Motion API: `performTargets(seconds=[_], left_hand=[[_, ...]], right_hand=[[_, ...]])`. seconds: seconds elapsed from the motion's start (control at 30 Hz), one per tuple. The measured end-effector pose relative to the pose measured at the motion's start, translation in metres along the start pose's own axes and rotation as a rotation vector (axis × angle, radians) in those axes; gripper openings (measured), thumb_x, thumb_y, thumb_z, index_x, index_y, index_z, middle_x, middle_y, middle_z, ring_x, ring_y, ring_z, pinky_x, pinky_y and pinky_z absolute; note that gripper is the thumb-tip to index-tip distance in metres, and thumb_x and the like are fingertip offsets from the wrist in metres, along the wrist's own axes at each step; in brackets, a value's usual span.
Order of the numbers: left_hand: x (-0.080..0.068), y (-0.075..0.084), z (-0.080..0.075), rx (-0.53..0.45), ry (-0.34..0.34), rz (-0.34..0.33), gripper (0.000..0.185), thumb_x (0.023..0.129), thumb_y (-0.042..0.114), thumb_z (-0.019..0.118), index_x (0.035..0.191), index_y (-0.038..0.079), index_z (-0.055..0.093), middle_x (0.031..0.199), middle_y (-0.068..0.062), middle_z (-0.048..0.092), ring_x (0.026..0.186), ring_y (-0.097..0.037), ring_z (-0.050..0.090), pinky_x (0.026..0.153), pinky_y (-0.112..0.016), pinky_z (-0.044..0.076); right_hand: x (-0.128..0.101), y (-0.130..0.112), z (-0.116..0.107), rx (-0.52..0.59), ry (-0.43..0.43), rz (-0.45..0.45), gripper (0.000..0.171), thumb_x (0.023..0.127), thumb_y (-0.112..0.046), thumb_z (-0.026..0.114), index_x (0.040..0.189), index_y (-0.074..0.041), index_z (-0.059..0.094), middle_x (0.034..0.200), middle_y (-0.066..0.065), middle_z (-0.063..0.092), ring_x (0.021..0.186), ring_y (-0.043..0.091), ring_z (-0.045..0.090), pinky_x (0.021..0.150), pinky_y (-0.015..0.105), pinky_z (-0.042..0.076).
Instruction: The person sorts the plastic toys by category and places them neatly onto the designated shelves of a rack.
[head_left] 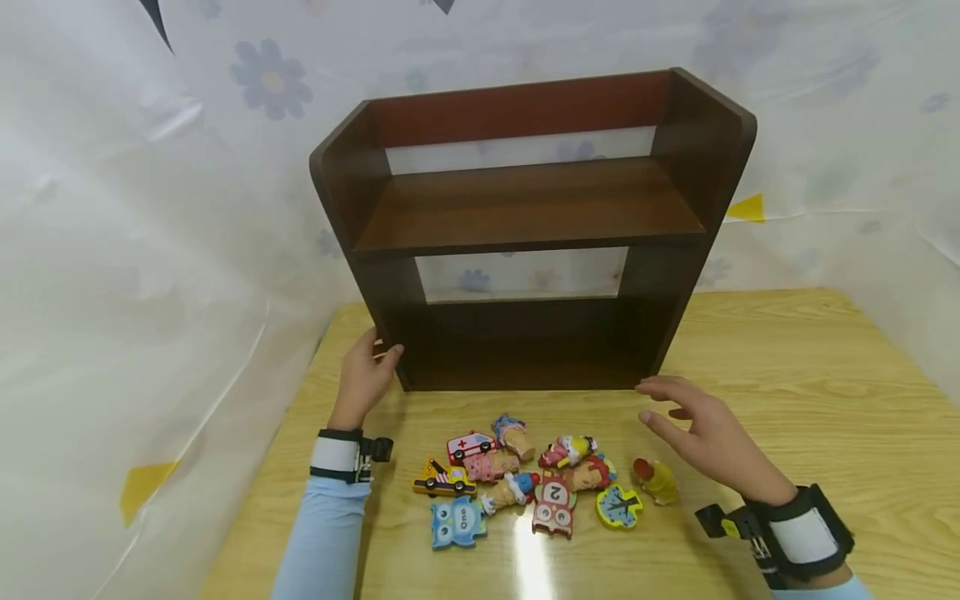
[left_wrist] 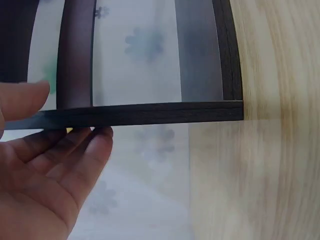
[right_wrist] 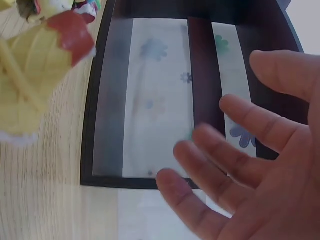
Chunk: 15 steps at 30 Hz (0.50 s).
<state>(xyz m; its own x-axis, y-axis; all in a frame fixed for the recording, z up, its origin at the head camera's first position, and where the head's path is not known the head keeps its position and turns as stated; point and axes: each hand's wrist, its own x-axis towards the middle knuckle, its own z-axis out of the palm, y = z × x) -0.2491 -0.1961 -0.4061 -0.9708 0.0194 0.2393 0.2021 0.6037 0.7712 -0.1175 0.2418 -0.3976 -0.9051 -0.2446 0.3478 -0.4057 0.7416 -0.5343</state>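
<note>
One dark wooden shelf (head_left: 525, 225), upright on table (head_left: 810, 367); likely stiff, heavy. Left hand (head_left: 365, 379) gripping lower left side panel; right hand (head_left: 701, 433) spread, empty, near right base. Best held by both sides.

The left hand (head_left: 365, 377) holds the brown shelf's (head_left: 525, 208) left side. The right hand (head_left: 701, 433) floats open above little toys (head_left: 525, 483).

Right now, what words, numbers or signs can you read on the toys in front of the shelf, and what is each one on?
"One" on the blue owl piece.
"2" on the red owl piece.
A red cross on the white ambulance piece.
A clock face on the yellow and blue clock piece; its numerals are too small to read.
Nothing readable on the dark wooden shelf.
</note>
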Motion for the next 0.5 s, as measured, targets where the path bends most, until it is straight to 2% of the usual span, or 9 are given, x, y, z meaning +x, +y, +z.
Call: performTargets(seconds=[0.17, 0.4, 0.5], left_hand=[[0.002, -0.002, 0.003, 0.026, 0.033, 0.009, 0.046, 0.098, 0.021, 0.061, 0.138, 0.001, 0.052, 0.136, -0.023, 0.058, 0.118, -0.042, 0.063, 0.095, -0.05, 0.056], [0.012, -0.003, 0.009, 0.046, 0.02, 0.015, 0.046, 0.095, 0.026, 0.064, 0.133, -0.001, 0.057, 0.13, -0.023, 0.063, 0.117, -0.041, 0.064, 0.092, -0.05, 0.058], [0.011, -0.005, 0.013, 0.054, 0.055, 0.046, 0.042, 0.094, 0.022, 0.065, 0.128, -0.003, 0.059, 0.12, -0.025, 0.067, 0.106, -0.04, 0.069, 0.088, -0.048, 0.059]], right_hand=[[-0.003, 0.003, -0.004, -0.002, -0.003, 0.002, 0.036, 0.094, -0.017, 0.067, 0.128, -0.005, 0.061, 0.134, 0.021, 0.057, 0.118, 0.042, 0.058, 0.078, 0.054, 0.057], [-0.007, 0.008, -0.005, -0.004, -0.015, 0.015, 0.039, 0.094, -0.017, 0.068, 0.129, -0.004, 0.06, 0.135, 0.02, 0.056, 0.119, 0.041, 0.057, 0.079, 0.055, 0.057], [-0.009, 0.008, -0.004, -0.003, -0.026, 0.018, 0.039, 0.094, -0.017, 0.067, 0.13, -0.004, 0.06, 0.136, 0.02, 0.056, 0.119, 0.041, 0.057, 0.079, 0.055, 0.056]])
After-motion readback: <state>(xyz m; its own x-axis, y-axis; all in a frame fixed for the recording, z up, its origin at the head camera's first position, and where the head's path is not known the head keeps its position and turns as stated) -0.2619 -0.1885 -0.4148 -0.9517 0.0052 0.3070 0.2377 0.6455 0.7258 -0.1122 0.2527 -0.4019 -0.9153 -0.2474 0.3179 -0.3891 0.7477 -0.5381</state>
